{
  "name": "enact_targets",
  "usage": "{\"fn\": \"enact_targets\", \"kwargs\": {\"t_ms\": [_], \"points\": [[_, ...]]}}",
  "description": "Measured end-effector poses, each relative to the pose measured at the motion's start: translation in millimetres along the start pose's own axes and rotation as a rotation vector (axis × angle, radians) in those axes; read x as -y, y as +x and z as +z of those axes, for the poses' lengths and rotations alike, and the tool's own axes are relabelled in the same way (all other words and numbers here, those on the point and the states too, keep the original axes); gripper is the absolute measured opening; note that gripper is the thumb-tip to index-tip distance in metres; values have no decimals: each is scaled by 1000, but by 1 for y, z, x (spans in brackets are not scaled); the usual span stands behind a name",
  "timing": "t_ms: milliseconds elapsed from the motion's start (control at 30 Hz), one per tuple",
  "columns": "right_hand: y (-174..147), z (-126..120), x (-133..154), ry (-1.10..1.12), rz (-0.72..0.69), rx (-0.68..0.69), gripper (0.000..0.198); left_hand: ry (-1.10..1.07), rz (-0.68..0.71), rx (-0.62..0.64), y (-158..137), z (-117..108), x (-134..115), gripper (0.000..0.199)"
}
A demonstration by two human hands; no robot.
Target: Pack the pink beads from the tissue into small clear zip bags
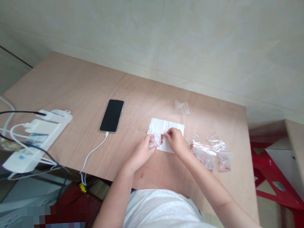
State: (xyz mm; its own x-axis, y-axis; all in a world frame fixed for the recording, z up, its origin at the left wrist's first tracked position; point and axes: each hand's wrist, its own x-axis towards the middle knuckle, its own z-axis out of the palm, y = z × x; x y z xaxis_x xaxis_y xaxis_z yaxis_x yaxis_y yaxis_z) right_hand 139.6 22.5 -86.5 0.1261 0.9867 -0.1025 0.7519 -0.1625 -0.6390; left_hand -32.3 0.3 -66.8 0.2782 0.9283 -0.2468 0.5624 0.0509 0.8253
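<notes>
My left hand [144, 149] is closed on a small clear zip bag [155, 140] with a red seal line, its mouth turned toward the right. My right hand [176, 140] pinches the end of a small pink and gold beaded piece [162, 138], which lies beside the bag's mouth. Under both is a white sheet of paper [168, 126]. Just right of my right wrist lies a loose pile of clear zip bags [206, 153] with pink items inside. One more small bag [224, 162] rests at the pile's right edge.
A clear bag [182, 107] lies behind the paper. To the left are a black phone [112, 115] on a white charging cable [92, 151] and a white power strip [41, 140] with tangled cords. A red stool [275, 179] stands beyond the table's right edge.
</notes>
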Motion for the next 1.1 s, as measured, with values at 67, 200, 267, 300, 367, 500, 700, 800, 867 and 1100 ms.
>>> {"fn": "enact_targets", "kwargs": {"t_ms": [67, 200, 267, 300, 367, 500, 700, 800, 867, 1100], "points": [[-5, -8, 7, 81, 6, -39, 12, -13, -2, -5, 1, 1, 0, 37], [-23, -23, 31, 250, -160, 26, 14, -43, 17, 6, 2, 4, -2, 35], [-30, -26, 38, 306, -217, 97, 15, -48, 27, 8, 2, 4, -3, 34], [-32, -26, 39, 329, -211, 114, 16, -45, 31, 10, 2, 3, -3, 33], [-31, -24, 34, 348, -141, 77, 20, -27, 33, 9, 2, 2, -3, 34], [-18, -12, 13, 213, -10, -30, 20, 16, 20, -4, 2, 1, -2, 31], [-6, -4, 2, 110, -27, 39, 16, 10, 16, 8, 1, 2, -3, 34], [-10, -10, 10, 135, -15, 17, 13, 15, 4, -3, 1, 1, -2, 32], [-16, -15, 19, 196, -37, 12, 12, 7, 12, 3, 2, 1, -2, 31], [-25, -16, 32, 393, -99, 108, 20, -10, 29, 6, 4, 4, 0, 32]]}}
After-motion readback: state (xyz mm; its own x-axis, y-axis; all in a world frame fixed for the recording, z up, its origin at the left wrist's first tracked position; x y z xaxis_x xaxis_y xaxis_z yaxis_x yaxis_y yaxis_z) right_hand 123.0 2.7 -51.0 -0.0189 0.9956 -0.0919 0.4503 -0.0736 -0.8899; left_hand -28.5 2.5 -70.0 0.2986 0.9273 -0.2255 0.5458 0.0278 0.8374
